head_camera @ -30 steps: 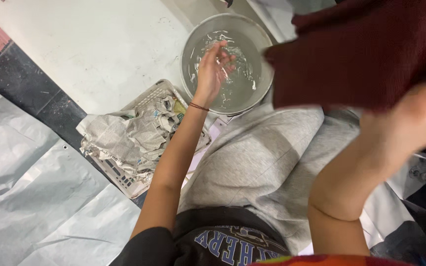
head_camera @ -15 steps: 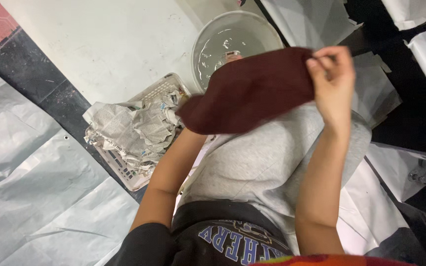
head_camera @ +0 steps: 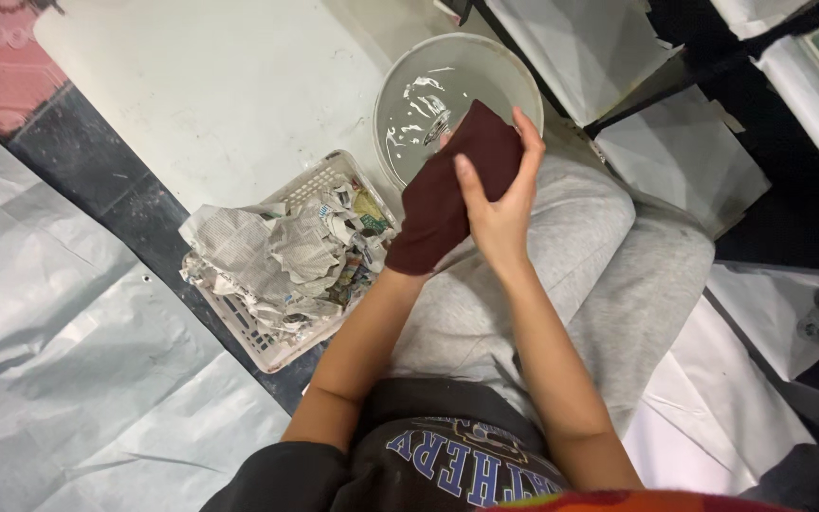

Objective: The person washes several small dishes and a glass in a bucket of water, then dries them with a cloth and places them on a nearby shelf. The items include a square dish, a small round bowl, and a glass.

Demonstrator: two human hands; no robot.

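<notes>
Dark red cloth [head_camera: 447, 194], wrapped over the hidden left hand and pinched by the right hand [head_camera: 500, 204], beside water bowl [head_camera: 405, 81] and basket [head_camera: 282, 346] of crumpled newspaper [head_camera: 267, 251].

My left hand [head_camera: 443, 142] is almost wholly hidden under the dark maroon folded cloth [head_camera: 447, 190], only a fingertip showing. The cloth covers part of the round white water basin [head_camera: 400, 85]. Crumpled newspaper [head_camera: 277, 256] hides the white plastic basket's [head_camera: 267, 346] inside. My elbows are cut off.
</notes>
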